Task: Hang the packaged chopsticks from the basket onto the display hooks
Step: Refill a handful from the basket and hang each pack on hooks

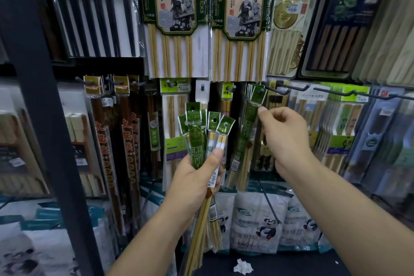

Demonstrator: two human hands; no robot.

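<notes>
Packs (197,134) fan from gripping left hand (195,179); right hand (285,135) pinches hung pack (246,132) edge.

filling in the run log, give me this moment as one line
phase: hanging | left hand: grips bunch of green chopstick packs | right hand: pinches top of pack on hook | basket: not in view
</notes>
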